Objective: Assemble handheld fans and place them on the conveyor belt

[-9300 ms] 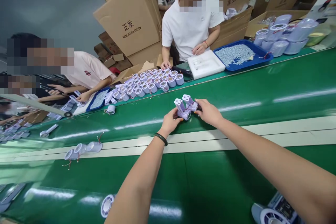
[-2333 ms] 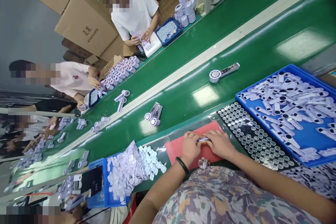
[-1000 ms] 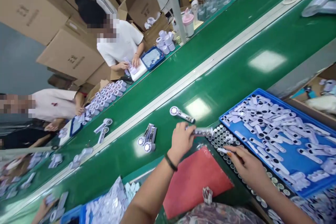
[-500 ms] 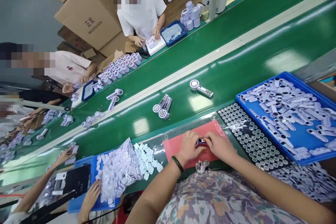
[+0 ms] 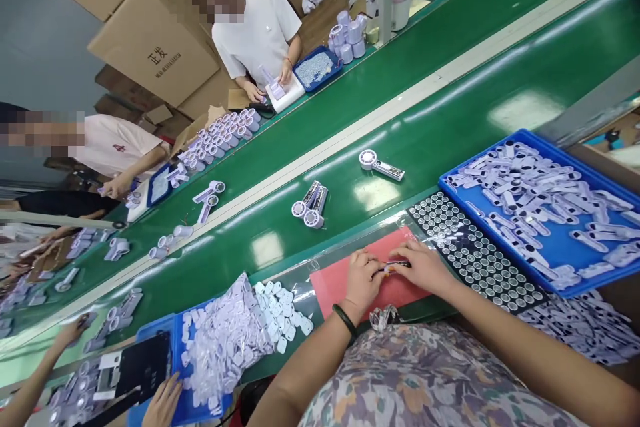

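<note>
Slim plastic handle [image 5: 396, 265], judged light and stiff, sits pinched between my left hand [image 5: 363, 280] and right hand [image 5: 425, 265], together over the red mat [image 5: 327, 293] nearby; its narrow edges should offer the surest hold.

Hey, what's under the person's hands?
A red mat lies under the left hand and right hand, with a small part held between them above it. The mat directly beneath the palms is covered, so it can't be seen.
</note>
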The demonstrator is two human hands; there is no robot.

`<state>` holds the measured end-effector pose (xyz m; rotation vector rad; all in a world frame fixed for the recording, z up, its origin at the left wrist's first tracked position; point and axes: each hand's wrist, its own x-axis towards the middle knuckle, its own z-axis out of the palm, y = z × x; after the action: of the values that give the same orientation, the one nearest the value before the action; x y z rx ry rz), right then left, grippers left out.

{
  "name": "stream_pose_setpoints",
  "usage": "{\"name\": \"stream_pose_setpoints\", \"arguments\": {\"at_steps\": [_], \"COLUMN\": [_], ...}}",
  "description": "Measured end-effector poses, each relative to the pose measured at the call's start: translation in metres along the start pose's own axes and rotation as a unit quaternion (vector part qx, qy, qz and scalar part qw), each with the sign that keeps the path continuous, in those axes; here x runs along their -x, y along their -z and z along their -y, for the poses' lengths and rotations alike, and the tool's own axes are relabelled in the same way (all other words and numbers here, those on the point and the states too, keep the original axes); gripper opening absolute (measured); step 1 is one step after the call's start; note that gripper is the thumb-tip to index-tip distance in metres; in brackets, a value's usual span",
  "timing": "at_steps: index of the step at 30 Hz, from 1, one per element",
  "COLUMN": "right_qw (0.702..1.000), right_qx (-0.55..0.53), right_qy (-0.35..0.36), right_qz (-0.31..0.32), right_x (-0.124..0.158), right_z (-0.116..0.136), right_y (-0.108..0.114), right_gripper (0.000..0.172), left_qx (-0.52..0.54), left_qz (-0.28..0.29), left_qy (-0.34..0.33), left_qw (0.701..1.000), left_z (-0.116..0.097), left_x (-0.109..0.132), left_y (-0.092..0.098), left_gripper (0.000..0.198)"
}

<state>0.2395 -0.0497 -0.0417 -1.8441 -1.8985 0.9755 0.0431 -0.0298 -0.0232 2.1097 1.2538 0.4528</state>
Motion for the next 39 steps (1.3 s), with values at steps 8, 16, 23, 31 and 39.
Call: {"name": "stream_pose_setpoints", "arguments": {"at_steps": [8,16,23,31,39], "right_qw": [0.996,0.993,0.995,0.99,0.986], "right_qx": [-0.003,0.027,-0.025,-0.069,-0.139], "right_qy": [0.088,0.109,0.093,0.121,0.094], "right_qz": [0.027,0.025,0.025,0.016,-0.024], "right_x": [0.017,0.012,0.01,0.016,0.012], "right_z": [-0.005,-0.003,-0.014,-0.018,-0.004], "right_y": [-0.001,-0.002,-0.008,0.0,-0.008], "right_gripper": [0.029,0.024,0.028,0.026,0.015], "left_qx": [-0.079,-0.152,-0.022,-0.033,-0.015], "left_qz": [0.075,0.131,0.013,0.01,0.004], "left_qy": [-0.038,-0.126,-0.077,0.012,0.024], "left_qw": [0.993,0.971,0.997,0.999,1.0], "left_z": [-0.004,-0.033,-0.03,0.0,0.004], "left_x": [-0.001,-0.03,-0.027,0.003,0.002], "left_y": [0.007,0.032,0.042,-0.002,-0.003], "left_gripper": [0.014,0.021,0.018,0.016,0.012]}}
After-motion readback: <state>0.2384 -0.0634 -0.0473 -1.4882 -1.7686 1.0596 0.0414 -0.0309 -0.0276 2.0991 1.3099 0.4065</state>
